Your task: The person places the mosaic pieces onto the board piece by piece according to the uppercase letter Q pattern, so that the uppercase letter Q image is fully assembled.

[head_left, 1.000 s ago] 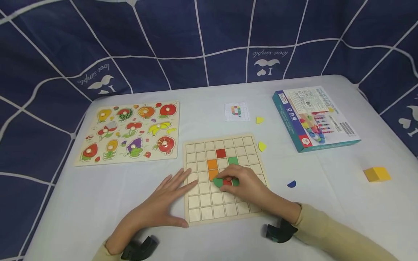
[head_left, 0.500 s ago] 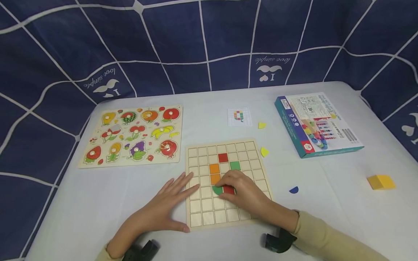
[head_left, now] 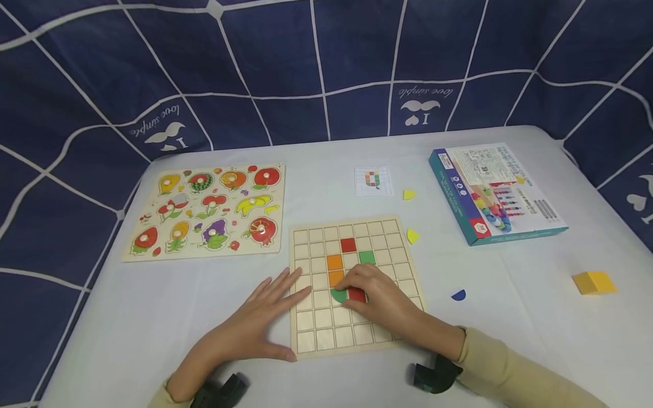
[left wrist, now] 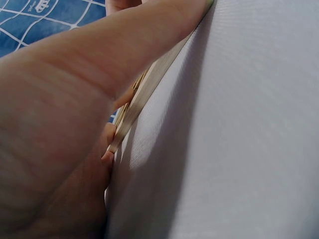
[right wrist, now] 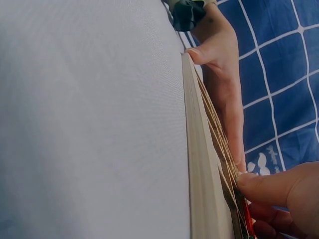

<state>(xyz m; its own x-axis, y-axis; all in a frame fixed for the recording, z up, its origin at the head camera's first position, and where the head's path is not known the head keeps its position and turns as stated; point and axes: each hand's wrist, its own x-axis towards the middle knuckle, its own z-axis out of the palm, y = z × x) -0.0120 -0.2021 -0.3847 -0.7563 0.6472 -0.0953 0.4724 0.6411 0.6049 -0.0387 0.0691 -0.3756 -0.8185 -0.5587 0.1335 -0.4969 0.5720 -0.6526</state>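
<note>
In the head view a wooden grid board (head_left: pixel 325 339) lies before me. My left hand (head_left: pixel 257 326) rests spread at its left side, fingertips on the board and thumb by the lower left corner. My right hand (head_left: pixel 380 296) pinches a green rounded tile (head_left: pixel 339 296) between thumb and fingers, at a cell below two orange tiles (head_left: pixel 334 262). Right beside it is a red tile (head_left: pixel 357 294), partly under the hand. Another red tile (head_left: pixel 348 245) and a green square tile (head_left: pixel 367 257) sit in cells farther up. In the right wrist view the thumb (right wrist: pixel 266 188) touches the board's top.
A pattern card (head_left: pixel 374 181) lies behind the board. Two yellow pieces (head_left: pixel 412 236) and a blue half-round piece (head_left: pixel 458 295) lie to the right. Farther out are a toy box (head_left: pixel 500 192) and a yellow block (head_left: pixel 594 283). A fruit puzzle (head_left: pixel 204 213) lies at left.
The head view has tilted slightly. The green rounded tile has shifted a little left against its neighbours, with the right hand still on it. The left hand stays in place on the board.
</note>
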